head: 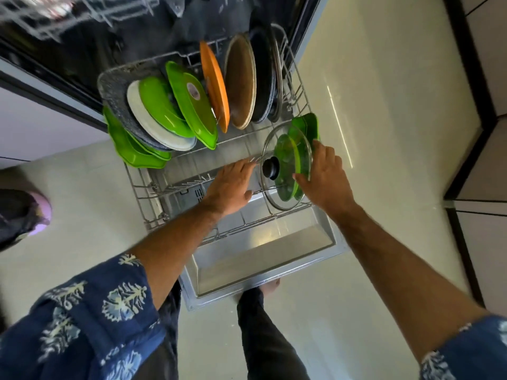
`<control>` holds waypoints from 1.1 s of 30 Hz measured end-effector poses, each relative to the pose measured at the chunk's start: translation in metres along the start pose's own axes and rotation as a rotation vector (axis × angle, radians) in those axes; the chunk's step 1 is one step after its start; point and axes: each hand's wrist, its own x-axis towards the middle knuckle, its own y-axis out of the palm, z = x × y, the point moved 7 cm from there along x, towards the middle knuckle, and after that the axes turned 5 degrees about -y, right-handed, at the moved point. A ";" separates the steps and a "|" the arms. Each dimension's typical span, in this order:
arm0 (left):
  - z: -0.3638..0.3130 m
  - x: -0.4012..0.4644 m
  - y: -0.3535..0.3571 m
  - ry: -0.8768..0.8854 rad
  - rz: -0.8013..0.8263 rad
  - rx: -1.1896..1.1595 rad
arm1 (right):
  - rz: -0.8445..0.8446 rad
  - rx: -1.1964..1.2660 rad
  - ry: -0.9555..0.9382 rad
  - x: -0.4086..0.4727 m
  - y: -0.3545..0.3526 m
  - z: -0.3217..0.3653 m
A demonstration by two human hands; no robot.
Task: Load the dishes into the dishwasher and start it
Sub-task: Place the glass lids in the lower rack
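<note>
The lower dishwasher rack (142,193) is pulled out over the open door (260,259). Green dishes (192,105), a grey plate, an orange plate (215,86), a brown plate (241,80) and dark pans stand on edge along its far side. A glass lid (285,171) with a black knob stands upright at the rack's right end, with a green plate (304,130) behind it. My right hand (326,176) holds the lid's right rim, thumb in front. My left hand (233,185) lies flat with straight fingers just left of the knob, over the rack tines.
The upper rack (55,17) is blurred at top left. Another person's foot in a purple slipper (38,212) stands on the pale floor at left. Dark-edged cabinets (472,133) run along the right. My own legs are below the door.
</note>
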 end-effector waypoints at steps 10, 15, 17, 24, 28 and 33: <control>-0.030 -0.213 -0.139 -0.258 -0.202 0.072 | 0.149 -0.237 -0.474 -0.119 -0.100 0.158; -0.025 -0.348 -0.197 -0.414 -0.289 0.068 | 0.177 -0.302 -0.654 -0.196 -0.131 0.259; -0.011 -0.406 -0.216 -0.486 -0.335 0.074 | 0.154 -0.301 -0.749 -0.226 -0.138 0.309; 0.062 -0.604 -0.263 -0.708 -0.574 0.069 | 0.105 -0.360 -1.066 -0.329 -0.125 0.495; 0.108 -0.725 -0.269 -0.857 -0.702 0.057 | 0.079 -0.376 -1.241 -0.399 -0.105 0.605; 0.161 -0.867 -0.271 -1.063 -0.814 0.011 | 0.117 -0.306 -1.439 -0.484 -0.078 0.735</control>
